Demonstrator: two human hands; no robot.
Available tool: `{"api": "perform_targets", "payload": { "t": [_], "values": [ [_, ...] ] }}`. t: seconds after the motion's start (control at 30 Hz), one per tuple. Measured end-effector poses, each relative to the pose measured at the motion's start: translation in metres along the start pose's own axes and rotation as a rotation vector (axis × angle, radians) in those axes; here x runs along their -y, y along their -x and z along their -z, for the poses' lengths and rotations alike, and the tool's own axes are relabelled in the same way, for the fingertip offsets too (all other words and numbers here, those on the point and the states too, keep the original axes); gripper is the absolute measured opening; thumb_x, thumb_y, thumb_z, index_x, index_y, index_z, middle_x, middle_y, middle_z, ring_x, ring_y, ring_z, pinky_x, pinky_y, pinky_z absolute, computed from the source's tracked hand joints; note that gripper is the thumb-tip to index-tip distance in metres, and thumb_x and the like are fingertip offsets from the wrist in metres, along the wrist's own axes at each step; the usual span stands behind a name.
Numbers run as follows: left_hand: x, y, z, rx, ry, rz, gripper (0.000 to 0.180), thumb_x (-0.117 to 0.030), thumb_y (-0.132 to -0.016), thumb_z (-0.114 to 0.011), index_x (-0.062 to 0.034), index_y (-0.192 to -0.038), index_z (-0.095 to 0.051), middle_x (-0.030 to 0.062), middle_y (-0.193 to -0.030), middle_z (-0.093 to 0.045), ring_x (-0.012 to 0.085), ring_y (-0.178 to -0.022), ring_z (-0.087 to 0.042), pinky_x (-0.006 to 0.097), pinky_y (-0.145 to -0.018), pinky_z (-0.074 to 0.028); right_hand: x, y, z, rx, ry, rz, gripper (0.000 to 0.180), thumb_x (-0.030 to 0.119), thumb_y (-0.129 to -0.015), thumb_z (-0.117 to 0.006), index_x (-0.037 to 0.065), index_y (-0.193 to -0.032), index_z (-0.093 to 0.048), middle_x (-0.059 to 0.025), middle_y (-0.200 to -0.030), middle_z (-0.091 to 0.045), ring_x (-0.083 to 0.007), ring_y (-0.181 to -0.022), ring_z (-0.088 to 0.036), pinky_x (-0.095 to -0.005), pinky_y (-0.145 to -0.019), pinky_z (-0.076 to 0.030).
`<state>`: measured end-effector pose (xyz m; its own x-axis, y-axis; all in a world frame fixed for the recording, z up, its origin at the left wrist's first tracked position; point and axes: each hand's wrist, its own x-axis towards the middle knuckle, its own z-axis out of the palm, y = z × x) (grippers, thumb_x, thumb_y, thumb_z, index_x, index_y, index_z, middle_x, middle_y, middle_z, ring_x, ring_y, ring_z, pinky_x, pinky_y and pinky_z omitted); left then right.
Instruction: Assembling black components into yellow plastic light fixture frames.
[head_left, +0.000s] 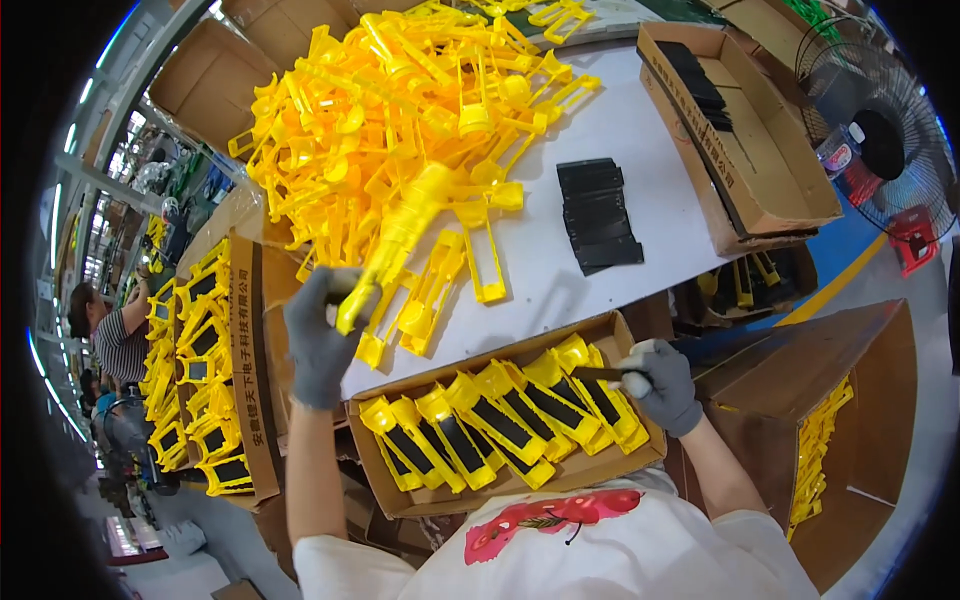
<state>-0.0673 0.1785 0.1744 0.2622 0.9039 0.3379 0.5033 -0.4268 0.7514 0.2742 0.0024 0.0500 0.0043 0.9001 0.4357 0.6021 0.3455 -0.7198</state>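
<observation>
My left hand, in a grey glove, is closed around the lower end of a yellow plastic frame, which is tilted and blurred by motion. It may be more than one frame; I cannot tell. In my gloved right hand, a thin black plate is pinched and points left. Beneath it, close to my body, a cardboard tray holds a row of yellow frames with black plates set in them. A big heap of bare yellow frames lies beyond my left hand. Overlapping black plates form a column on the white table.
An open carton with black plates stands at the far right, near a fan. Left, a carton is packed with filled yellow frames. Another carton at lower right contains yellow parts. A person works at the far left.
</observation>
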Motion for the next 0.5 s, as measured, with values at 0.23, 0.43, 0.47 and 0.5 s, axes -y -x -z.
{"api": "perform_targets", "payload": {
  "t": [0.23,0.43,0.47,0.5],
  "values": [
    [-0.002,0.090,-0.035,-0.180,0.735,0.600,0.017,-0.006,-0.088,-0.061,-0.0020,-0.103,-0.056,0.0166,-0.106,-0.065,0.0191,-0.076,-0.067,0.024,-0.060,-0.053,-0.002,0.009,0.000,0.011,-0.203,-0.140,0.016,0.019,-0.084,-0.067,0.006,-0.094,-0.065,-0.0090,-0.072,-0.062,-0.0282,-0.068,-0.062,-0.0353,-0.061,-0.048],
    [-0.017,0.126,-0.074,-0.020,0.891,0.834,0.035,-0.007,-0.089,-0.060,0.0023,-0.122,-0.055,0.0139,-0.104,-0.066,0.0196,-0.079,-0.066,0.024,-0.062,-0.054,0.033,-0.001,0.018,0.001,-0.443,-0.530,0.013,0.007,-0.086,-0.065,0.003,-0.098,-0.062,-0.0075,-0.077,-0.067,-0.0089,-0.068,-0.065,-0.0230,-0.063,-0.050],
    [-0.021,0.129,-0.077,0.001,0.911,0.836,0.035,-0.006,-0.090,-0.059,0.0046,-0.122,-0.056,0.0155,-0.105,-0.066,0.0207,-0.079,-0.066,0.025,-0.063,-0.054,0.045,-0.013,0.021,0.030,-0.413,-0.485,0.013,0.007,-0.088,-0.062,0.001,-0.100,-0.062,-0.0058,-0.075,-0.066,-0.0073,-0.064,-0.062,-0.0212,-0.059,-0.048],
    [-0.017,0.132,-0.083,0.033,0.962,0.865,0.035,-0.006,-0.090,-0.059,0.0047,-0.123,-0.055,0.0165,-0.105,-0.066,0.0213,-0.079,-0.066,0.025,-0.064,-0.054,0.053,-0.025,0.019,0.059,-0.377,-0.455,0.014,0.007,-0.089,-0.060,0.000,-0.101,-0.061,-0.0040,-0.072,-0.064,-0.0058,-0.061,-0.059,-0.0195,-0.054,-0.046]
  ]
}}
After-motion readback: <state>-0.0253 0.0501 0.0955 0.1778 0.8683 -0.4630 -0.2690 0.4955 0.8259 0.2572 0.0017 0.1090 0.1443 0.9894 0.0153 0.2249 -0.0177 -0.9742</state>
